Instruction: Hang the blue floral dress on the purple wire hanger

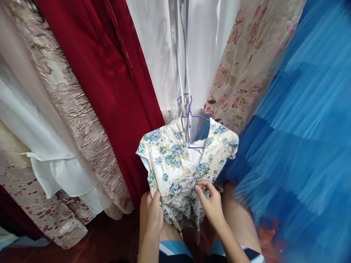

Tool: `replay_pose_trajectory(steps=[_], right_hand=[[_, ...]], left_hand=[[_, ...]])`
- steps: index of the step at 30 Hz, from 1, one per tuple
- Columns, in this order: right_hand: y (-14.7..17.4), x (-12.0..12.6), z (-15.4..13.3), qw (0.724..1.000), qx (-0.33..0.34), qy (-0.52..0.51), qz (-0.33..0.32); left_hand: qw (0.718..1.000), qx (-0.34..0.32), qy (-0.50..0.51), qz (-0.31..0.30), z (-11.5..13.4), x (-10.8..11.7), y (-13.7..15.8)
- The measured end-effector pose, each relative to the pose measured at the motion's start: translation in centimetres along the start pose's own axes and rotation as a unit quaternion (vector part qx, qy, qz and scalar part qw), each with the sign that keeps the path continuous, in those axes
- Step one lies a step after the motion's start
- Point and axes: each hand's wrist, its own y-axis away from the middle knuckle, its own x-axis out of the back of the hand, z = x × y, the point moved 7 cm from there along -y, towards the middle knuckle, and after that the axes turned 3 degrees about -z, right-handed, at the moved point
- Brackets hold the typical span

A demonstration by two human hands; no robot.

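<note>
A white short-sleeved blouse (175, 160) with blue, green and yellow flowers hangs on a thin purple hanger (201, 117) in front of me. Its neckline is a deep V, and the lower hem falls loose between my knees. My left hand (155, 212) is closed on the blouse's left side edge near the waist, thumb on top. At the front opening, right of the middle, my right hand (212, 204) pinches the fabric between thumb and fingers. Whether a button or fastening lies under those fingertips I cannot make out.
Long garments hang behind: a dark red satin one (109, 80), a white one (153, 47) with grey straps (183, 54), a pink-flowered one (241, 76). Blue tulle (296, 138) crowds the right side. Textured and white garments (55, 171) hang left, above a reddish floor (101, 241).
</note>
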Motion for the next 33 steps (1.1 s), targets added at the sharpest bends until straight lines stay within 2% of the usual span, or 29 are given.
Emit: replay_pose_trajectory(steps=[3,8,10,11,13,15,18,20,24,29,31,33], right_hand=[[-0.6,-1.9,-0.7,0.998,-0.031,-0.03,-0.046],[-1.9,-1.9,-1.3,0.994,-0.06,-0.07,-0.051],[-1.4,-1.6,-1.2,0.992,-0.076,-0.089,-0.049],[-1.1,-1.4,-1.2,0.99,-0.084,-0.099,-0.049],[-0.4,-0.9,-1.0,0.985,-0.104,-0.126,-0.051],[0.0,-0.5,-1.0,0.977,-0.129,-0.159,-0.053],[0.0,-0.5,-1.3,0.965,-0.154,-0.199,-0.069],[0.1,-0.6,-1.6,0.958,-0.166,-0.218,-0.087],[0.3,-0.2,-1.8,0.948,-0.191,-0.238,-0.088],[-1.1,0.9,-2.5,0.94,-0.189,-0.284,-0.02],[-3.2,0.7,-3.7,0.939,-0.178,-0.293,-0.01],[-6.1,0.2,-5.4,0.937,-0.166,-0.306,-0.013]], left_hand=[[1.0,0.012,0.006,0.0,0.7,-0.7,1.3],[0.999,0.011,-0.033,-0.014,0.6,-0.9,2.2],[0.993,-0.044,-0.112,-0.001,1.2,-0.5,2.2],[0.981,-0.103,-0.163,0.013,2.0,-0.3,2.4],[0.938,-0.246,-0.243,0.036,3.8,-0.7,3.4],[0.898,-0.333,-0.289,-0.011,4.3,-2.4,4.5],[0.84,-0.332,-0.375,-0.208,2.2,-7.4,5.9],[0.799,-0.323,-0.419,-0.285,0.5,-10.1,6.8],[0.773,-0.339,-0.46,-0.276,-1.0,-12.6,7.1],[0.726,-0.338,-0.504,-0.323,-1.8,-13.6,7.9],[0.694,-0.336,-0.542,-0.336,-1.6,-13.7,8.0],[0.65,-0.341,-0.591,-0.335,-1.0,-14.0,8.0]])
